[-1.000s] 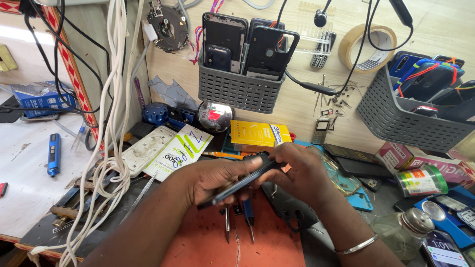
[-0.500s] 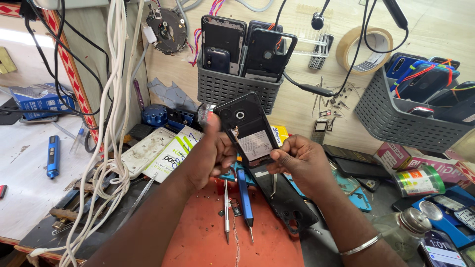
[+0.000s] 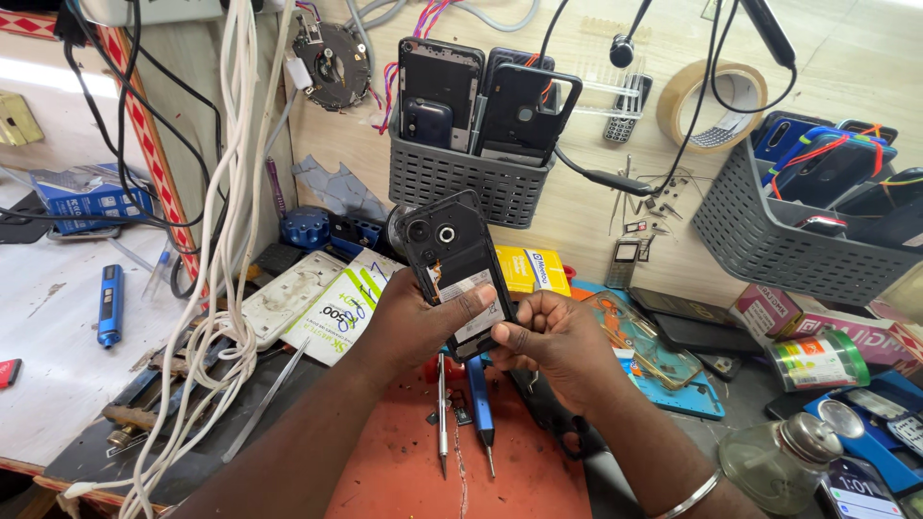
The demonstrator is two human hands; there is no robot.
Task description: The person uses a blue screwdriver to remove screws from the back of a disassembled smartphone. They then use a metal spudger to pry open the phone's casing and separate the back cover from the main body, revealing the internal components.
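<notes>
Above the orange mat [image 3: 404, 471], both hands [image 3: 481, 332] grip an opened phone [image 3: 454, 269] upright.

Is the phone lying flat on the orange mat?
No, the phone is held up off the orange mat between the left hand and right hand.

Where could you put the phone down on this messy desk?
The orange mat has bare room left of the screwdriver, under the left hand. The white tabletop by the blue tool is bare too. Right of the right hand, by the glass bottle, it is crowded.
</notes>
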